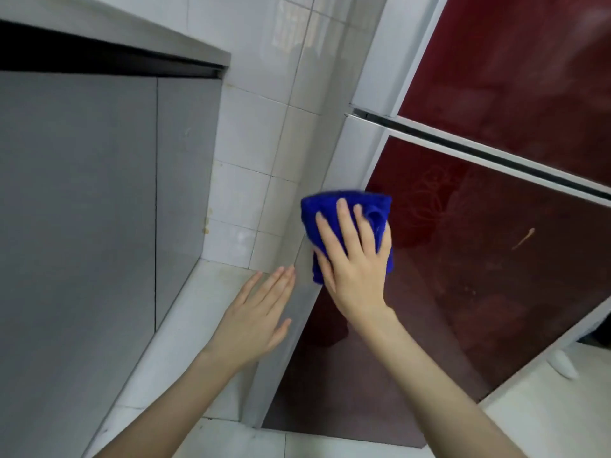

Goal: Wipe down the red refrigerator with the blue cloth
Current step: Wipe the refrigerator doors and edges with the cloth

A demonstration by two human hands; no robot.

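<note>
The red refrigerator fills the right half of the view, with glossy dark red door panels framed in white. A folded blue cloth lies flat against the lower door's left edge. My right hand presses it there with straight, spread fingers. My left hand is flat and relaxed, its fingertips against the refrigerator's white side panel, holding nothing.
A white tiled wall stands left of the refrigerator. A grey cabinet under a counter edge takes the far left. White floor tiles lie below. A dark seam separates the two doors. A small white object sits at the lower right.
</note>
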